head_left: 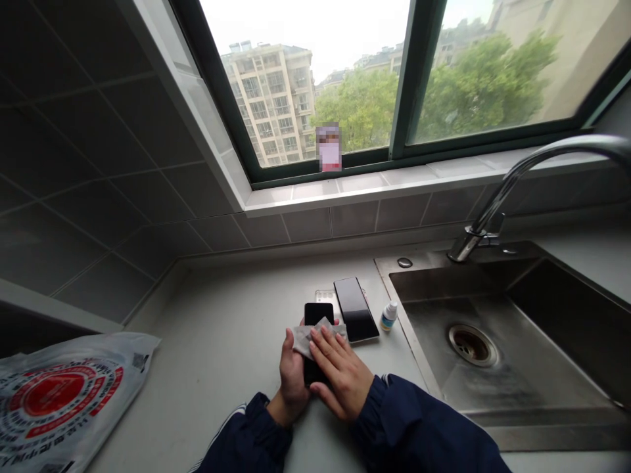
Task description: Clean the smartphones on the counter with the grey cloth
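Note:
My left hand is wrapped round a black smartphone, its thumb along the near left side. Across the phone's screen lies a grey cleaning cloth, bunched up. My right hand presses the cloth onto the screen with its fingers laid along it; part of the cloth is hidden beneath them. Just beyond the hands, a second, larger phone rests screen up on the counter. A clear phone case is partly covered by both phones. Right of them stands a small white-capped bottle with a blue label.
To the right is a steel sink with a drain and a curved chrome tap. A printed plastic bag lies at the left on the white counter. Behind the counter, a tiled wall rises to a window sill.

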### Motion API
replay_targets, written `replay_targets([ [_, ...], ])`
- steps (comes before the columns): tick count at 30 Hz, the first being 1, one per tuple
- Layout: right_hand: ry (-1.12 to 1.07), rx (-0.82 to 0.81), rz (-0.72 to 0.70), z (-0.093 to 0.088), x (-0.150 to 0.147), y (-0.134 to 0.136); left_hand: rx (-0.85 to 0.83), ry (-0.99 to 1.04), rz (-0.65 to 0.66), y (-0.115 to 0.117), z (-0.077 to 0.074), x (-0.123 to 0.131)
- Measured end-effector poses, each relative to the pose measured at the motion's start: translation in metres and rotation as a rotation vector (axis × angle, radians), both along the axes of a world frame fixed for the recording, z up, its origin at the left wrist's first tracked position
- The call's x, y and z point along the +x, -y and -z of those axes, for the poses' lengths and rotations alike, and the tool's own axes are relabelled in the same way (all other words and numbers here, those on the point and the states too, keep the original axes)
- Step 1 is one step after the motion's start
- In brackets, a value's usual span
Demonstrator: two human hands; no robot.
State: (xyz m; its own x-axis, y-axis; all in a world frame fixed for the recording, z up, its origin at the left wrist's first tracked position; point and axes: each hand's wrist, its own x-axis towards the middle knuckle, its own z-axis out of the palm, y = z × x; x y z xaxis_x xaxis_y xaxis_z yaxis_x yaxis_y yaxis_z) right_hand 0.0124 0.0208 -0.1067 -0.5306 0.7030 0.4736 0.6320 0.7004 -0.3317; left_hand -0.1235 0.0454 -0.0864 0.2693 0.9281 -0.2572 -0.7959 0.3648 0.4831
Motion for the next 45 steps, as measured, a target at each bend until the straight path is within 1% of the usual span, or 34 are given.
replay_targets([
  [2, 0.006, -0.001, -0.043, -0.001, 0.0, 0.002, -0.003, 0.038, -0.001, 0.0, -0.005, 0.001],
  [5, 0.013, -0.014, -0.116, -0.004, 0.0, 0.003, 0.033, 0.043, 0.062, 0.0, -0.012, 0.0],
  [9, 0.019, -0.045, -0.161, -0.004, 0.001, 0.002, 0.057, 0.036, 0.111, -0.001, -0.017, 0.001],
  [16, -0.012, -0.048, -0.135, 0.001, 0.002, 0.0, 0.036, 0.069, 0.123, -0.005, -0.016, 0.005],
  [24, -0.012, -0.07, -0.118, 0.003, 0.001, 0.0, 0.042, 0.044, 0.127, -0.006, -0.016, 0.006],
  [36, -0.003, -0.093, -0.125, 0.007, -0.002, 0.0, 0.026, 0.058, 0.171, -0.006, -0.019, -0.002],
  [45, -0.013, -0.092, -0.135, 0.003, -0.002, 0.003, 0.035, 0.062, 0.16, -0.005, -0.018, -0.004],
])
